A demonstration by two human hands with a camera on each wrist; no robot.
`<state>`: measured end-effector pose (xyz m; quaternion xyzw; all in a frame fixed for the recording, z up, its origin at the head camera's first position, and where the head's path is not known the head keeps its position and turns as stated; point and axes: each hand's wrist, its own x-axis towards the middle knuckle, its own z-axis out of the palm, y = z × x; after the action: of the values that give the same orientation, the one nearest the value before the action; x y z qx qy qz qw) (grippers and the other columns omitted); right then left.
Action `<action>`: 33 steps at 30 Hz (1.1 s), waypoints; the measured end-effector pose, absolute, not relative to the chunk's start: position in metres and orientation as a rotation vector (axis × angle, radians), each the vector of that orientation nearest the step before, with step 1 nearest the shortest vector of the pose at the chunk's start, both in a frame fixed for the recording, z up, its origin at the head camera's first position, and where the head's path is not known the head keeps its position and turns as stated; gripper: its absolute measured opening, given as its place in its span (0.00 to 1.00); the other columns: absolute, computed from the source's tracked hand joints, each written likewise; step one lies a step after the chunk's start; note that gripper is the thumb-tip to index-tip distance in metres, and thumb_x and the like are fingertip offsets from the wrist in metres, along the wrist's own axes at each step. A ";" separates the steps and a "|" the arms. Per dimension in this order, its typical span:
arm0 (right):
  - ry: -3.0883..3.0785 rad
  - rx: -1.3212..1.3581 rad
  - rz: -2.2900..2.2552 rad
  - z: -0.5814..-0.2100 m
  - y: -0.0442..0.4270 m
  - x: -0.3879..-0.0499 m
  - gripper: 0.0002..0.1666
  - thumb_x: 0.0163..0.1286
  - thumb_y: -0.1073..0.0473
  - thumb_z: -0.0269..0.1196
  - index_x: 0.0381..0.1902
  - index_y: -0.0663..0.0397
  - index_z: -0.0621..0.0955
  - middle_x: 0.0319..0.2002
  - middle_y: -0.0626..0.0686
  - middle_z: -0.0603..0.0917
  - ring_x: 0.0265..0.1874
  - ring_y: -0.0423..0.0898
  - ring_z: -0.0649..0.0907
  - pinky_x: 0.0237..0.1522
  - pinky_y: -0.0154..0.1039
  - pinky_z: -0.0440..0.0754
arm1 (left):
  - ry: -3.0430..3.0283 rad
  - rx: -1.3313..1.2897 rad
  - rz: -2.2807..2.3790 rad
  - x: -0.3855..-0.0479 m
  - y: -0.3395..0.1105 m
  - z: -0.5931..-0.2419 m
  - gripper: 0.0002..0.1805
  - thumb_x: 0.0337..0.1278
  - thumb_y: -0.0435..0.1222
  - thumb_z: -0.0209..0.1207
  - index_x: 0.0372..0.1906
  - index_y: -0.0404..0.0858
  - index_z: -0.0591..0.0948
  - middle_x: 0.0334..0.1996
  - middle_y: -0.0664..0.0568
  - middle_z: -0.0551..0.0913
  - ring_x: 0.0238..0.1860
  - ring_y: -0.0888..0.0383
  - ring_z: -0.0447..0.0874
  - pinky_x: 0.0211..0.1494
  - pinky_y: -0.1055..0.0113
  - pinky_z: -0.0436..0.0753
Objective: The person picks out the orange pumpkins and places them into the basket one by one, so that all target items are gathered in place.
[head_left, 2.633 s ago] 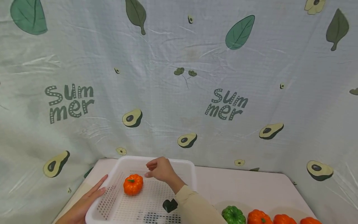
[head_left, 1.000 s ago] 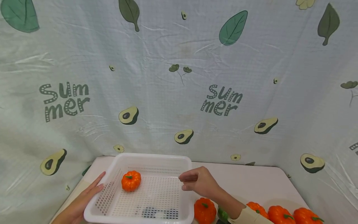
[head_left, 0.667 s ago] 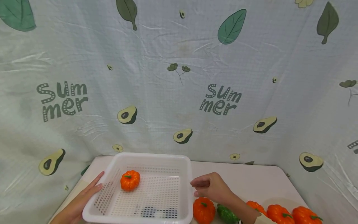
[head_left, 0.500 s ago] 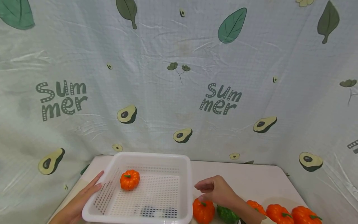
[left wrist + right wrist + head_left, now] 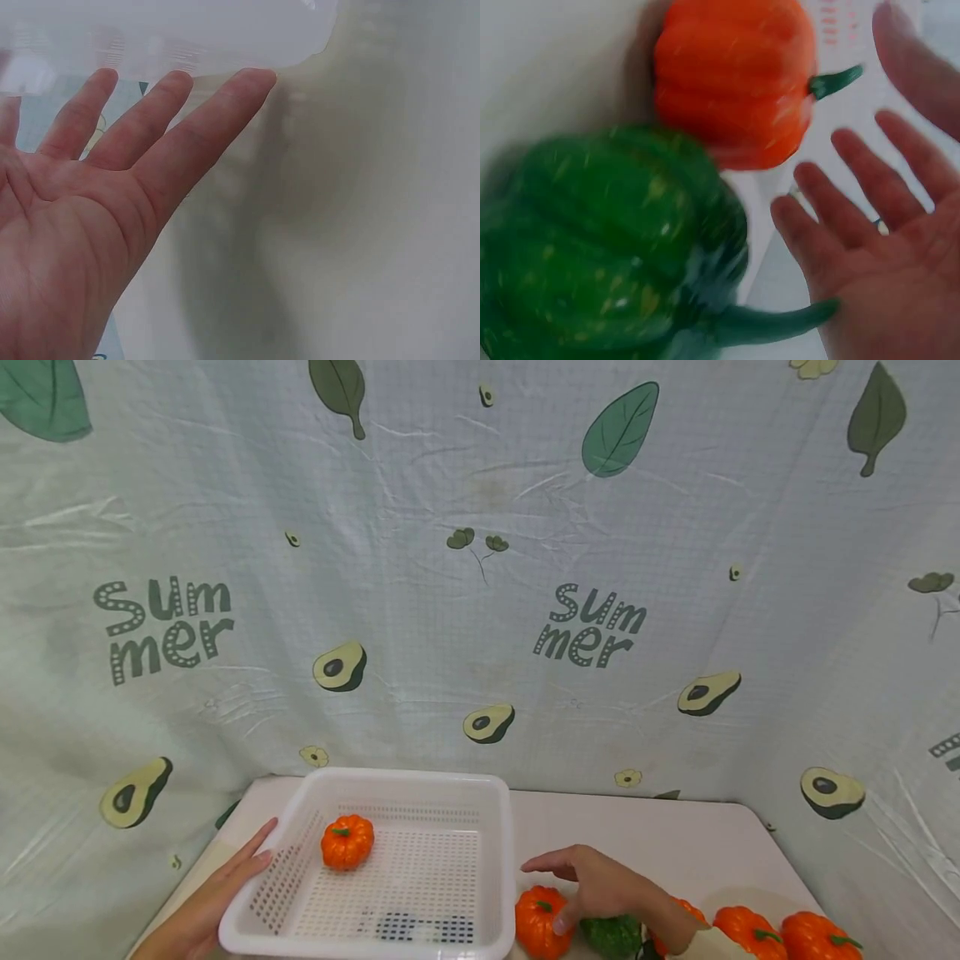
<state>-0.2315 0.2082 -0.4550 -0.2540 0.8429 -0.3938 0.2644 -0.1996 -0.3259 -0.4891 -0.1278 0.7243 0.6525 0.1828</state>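
Note:
My left hand [image 5: 217, 897] rests its straight fingers against the left side of the white basket [image 5: 491, 860]; in the left wrist view, the fingertips of that hand [image 5: 112, 172] touch the basket wall [image 5: 225, 30]. Inside the basket at the left lies a small orange pumpkin [image 5: 348, 842]. Just right of the basket, my right hand [image 5: 600, 885] hangs spread over another orange pumpkin [image 5: 542, 920], with a green pumpkin [image 5: 611, 937] under the palm. From the right wrist, the hand [image 5: 885, 225] looks open beside the orange pumpkin [image 5: 735, 79] and green pumpkin [image 5: 607, 240]; contact is unclear.
Farther right along the front of the table [image 5: 630, 827] stand more orange pumpkins, one [image 5: 750, 931] beside another [image 5: 819, 937], and one partly behind the right forearm. A patterned curtain [image 5: 420, 610] hangs behind the table.
My right hand has moved from above the basket out to the right and down to the orange pumpkin, its fingers and thumb spreading apart. The left hand stays at the basket's side.

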 end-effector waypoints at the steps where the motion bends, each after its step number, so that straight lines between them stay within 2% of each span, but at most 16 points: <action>1: 2.273 -0.709 -1.034 -0.456 0.208 -0.233 0.39 0.54 0.62 0.79 0.66 0.39 0.83 0.70 0.51 0.81 0.71 0.66 0.76 0.70 0.68 0.74 | 2.045 -0.360 1.842 -0.199 -0.326 -0.489 0.49 0.74 0.63 0.50 0.84 0.64 0.32 0.86 0.37 0.37 0.74 0.31 0.66 0.58 0.39 0.87; 6: 2.239 -0.806 -0.939 -0.460 0.208 -0.242 0.41 0.54 0.61 0.80 0.66 0.30 0.82 0.70 0.44 0.81 0.72 0.55 0.77 0.71 0.64 0.75 | 2.057 -0.360 1.832 -0.199 -0.325 -0.489 0.49 0.75 0.63 0.49 0.83 0.63 0.31 0.85 0.36 0.36 0.74 0.30 0.65 0.58 0.40 0.87; 10: 2.184 -0.832 -0.921 -0.463 0.207 -0.247 0.42 0.54 0.62 0.80 0.66 0.31 0.82 0.69 0.43 0.81 0.70 0.46 0.79 0.71 0.56 0.78 | 2.051 -0.382 1.832 -0.199 -0.325 -0.488 0.48 0.75 0.63 0.49 0.83 0.64 0.32 0.86 0.37 0.36 0.73 0.30 0.66 0.58 0.40 0.87; 17: 2.127 -0.820 -0.907 -0.472 0.207 -0.252 0.42 0.53 0.67 0.79 0.65 0.37 0.83 0.64 0.41 0.85 0.61 0.34 0.81 0.69 0.44 0.81 | 2.075 -0.365 1.797 -0.200 -0.325 -0.489 0.49 0.75 0.64 0.48 0.83 0.62 0.30 0.85 0.35 0.34 0.76 0.26 0.58 0.58 0.41 0.87; 23: 2.105 -0.829 -0.934 -0.472 0.207 -0.254 0.38 0.53 0.67 0.80 0.63 0.43 0.85 0.57 0.38 0.87 0.50 0.32 0.83 0.60 0.29 0.81 | 2.076 -0.348 1.806 -0.200 -0.324 -0.489 0.50 0.74 0.64 0.49 0.84 0.61 0.30 0.85 0.36 0.35 0.77 0.28 0.59 0.59 0.41 0.87; 33: 2.101 -0.861 -0.962 -0.469 0.209 -0.254 0.38 0.52 0.66 0.81 0.63 0.46 0.85 0.57 0.38 0.88 0.50 0.32 0.84 0.58 0.28 0.82 | 2.085 -0.358 1.796 -0.199 -0.324 -0.488 0.49 0.75 0.63 0.49 0.83 0.61 0.30 0.85 0.34 0.36 0.76 0.27 0.60 0.58 0.41 0.87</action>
<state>-0.2539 0.2089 -0.4688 -0.3295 0.8039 -0.3680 0.3314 -0.1992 -0.3240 -0.4882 -0.1269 0.7387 0.6364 0.1821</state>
